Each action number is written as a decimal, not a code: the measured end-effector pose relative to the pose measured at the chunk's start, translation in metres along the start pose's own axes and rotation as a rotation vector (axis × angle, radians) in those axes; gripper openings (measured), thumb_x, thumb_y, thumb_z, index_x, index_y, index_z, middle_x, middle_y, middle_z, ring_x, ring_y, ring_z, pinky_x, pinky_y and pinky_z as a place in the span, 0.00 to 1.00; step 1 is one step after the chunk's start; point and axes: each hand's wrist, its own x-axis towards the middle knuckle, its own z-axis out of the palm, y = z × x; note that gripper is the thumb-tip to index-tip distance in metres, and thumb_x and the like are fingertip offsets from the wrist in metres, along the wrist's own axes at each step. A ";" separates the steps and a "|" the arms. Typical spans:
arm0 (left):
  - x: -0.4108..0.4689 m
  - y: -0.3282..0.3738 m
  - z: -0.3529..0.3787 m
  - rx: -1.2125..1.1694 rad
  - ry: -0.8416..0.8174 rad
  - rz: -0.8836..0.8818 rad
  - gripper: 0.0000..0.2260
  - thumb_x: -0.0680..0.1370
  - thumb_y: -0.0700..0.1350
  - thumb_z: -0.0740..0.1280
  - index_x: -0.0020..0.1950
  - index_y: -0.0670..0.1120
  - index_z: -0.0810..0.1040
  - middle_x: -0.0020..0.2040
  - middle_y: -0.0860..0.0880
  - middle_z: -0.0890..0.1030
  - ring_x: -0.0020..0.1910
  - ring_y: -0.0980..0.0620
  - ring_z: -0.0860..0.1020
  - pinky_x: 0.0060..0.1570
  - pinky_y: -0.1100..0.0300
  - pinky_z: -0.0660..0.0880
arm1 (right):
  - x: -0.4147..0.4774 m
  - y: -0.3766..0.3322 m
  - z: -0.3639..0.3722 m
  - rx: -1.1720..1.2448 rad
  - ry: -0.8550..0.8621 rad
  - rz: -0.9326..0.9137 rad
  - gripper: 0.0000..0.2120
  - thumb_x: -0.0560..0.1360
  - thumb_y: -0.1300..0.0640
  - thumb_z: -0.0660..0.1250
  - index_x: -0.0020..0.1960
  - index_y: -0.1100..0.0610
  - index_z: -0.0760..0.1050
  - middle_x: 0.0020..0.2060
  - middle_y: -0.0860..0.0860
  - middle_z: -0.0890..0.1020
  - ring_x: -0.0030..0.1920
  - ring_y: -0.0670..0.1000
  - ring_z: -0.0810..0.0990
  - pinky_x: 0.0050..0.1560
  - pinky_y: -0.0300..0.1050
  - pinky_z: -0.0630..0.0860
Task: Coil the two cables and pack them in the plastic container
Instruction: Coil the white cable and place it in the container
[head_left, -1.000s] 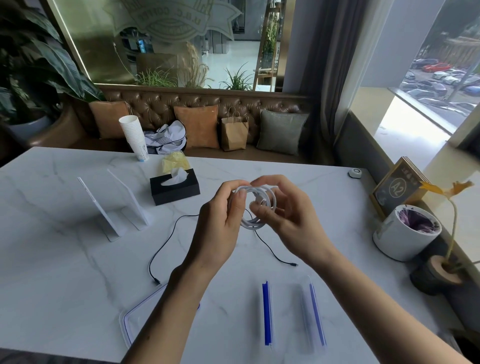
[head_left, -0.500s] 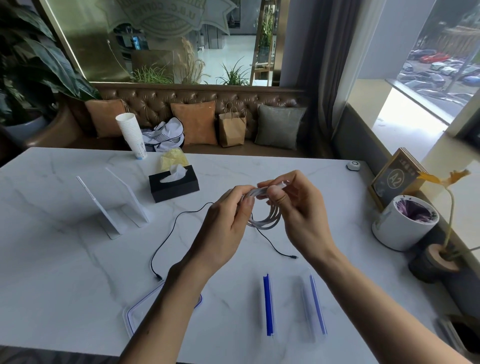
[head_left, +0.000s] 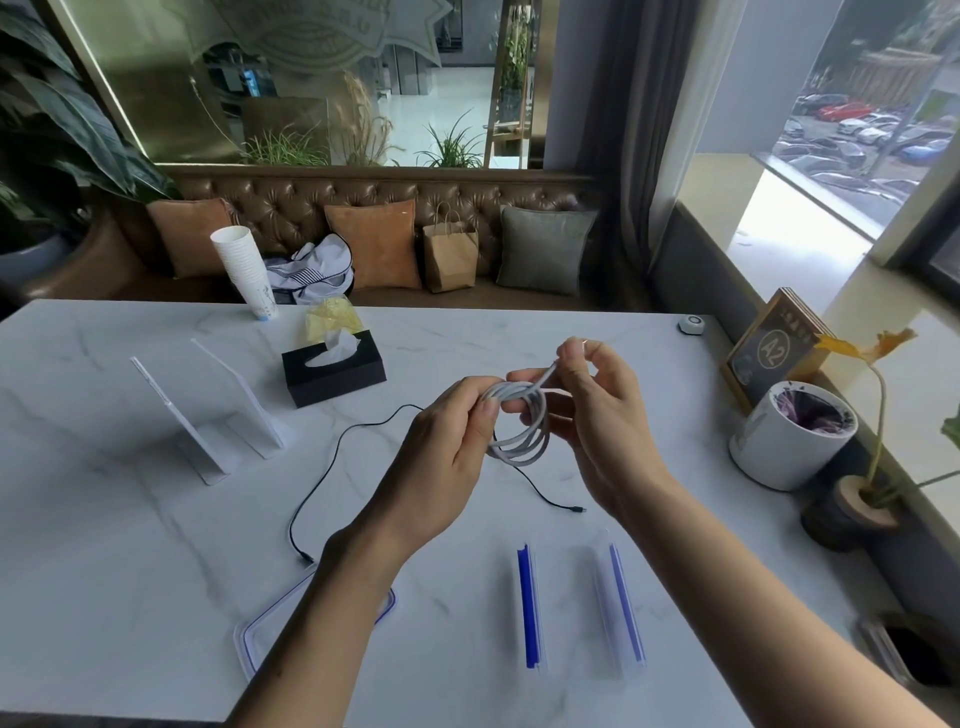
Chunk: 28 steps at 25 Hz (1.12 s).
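A white cable (head_left: 524, 441) is wound into a small coil that I hold above the middle of the table. My left hand (head_left: 447, 457) pinches the coil at its top left. My right hand (head_left: 602, 415) grips the cable's free end, pulled up across the coil. A thin black cable (head_left: 332, 467) lies loose on the marble, running from near my left wrist to a plug right of my hands. The clear plastic container (head_left: 582, 608) with blue clips stands near the front edge. Its blue-rimmed lid (head_left: 254, 639) lies partly under my left forearm.
A black tissue box (head_left: 332, 369) and two white sign stands (head_left: 208, 410) sit at the left and back. A stack of paper cups (head_left: 244, 270) stands at the far edge. A white pot (head_left: 789, 436), a framed sign (head_left: 774, 348) and a small plant (head_left: 857, 499) line the right side.
The coil has tilted from upright to hanging below my fingers. My right hand has drawn the free end up and over the coil's top.
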 end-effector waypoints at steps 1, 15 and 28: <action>0.000 0.001 0.001 -0.006 0.011 -0.001 0.12 0.84 0.43 0.55 0.62 0.46 0.76 0.35 0.68 0.76 0.35 0.65 0.73 0.35 0.73 0.65 | 0.001 0.001 0.000 -0.011 -0.012 0.007 0.14 0.83 0.49 0.56 0.56 0.60 0.68 0.42 0.56 0.87 0.39 0.56 0.87 0.41 0.44 0.81; 0.011 -0.016 0.012 -0.138 0.098 -0.102 0.12 0.84 0.46 0.56 0.62 0.47 0.77 0.38 0.62 0.78 0.36 0.63 0.75 0.36 0.71 0.67 | 0.003 0.016 -0.022 -0.042 -0.199 0.040 0.16 0.77 0.55 0.65 0.64 0.55 0.73 0.57 0.58 0.83 0.57 0.56 0.83 0.59 0.56 0.78; 0.000 -0.050 0.084 -0.377 -0.054 -0.461 0.09 0.82 0.47 0.61 0.59 0.49 0.77 0.50 0.49 0.81 0.43 0.54 0.78 0.41 0.62 0.75 | 0.004 0.065 -0.090 -0.115 -0.095 0.439 0.10 0.79 0.62 0.64 0.58 0.65 0.79 0.42 0.55 0.85 0.44 0.52 0.83 0.55 0.51 0.82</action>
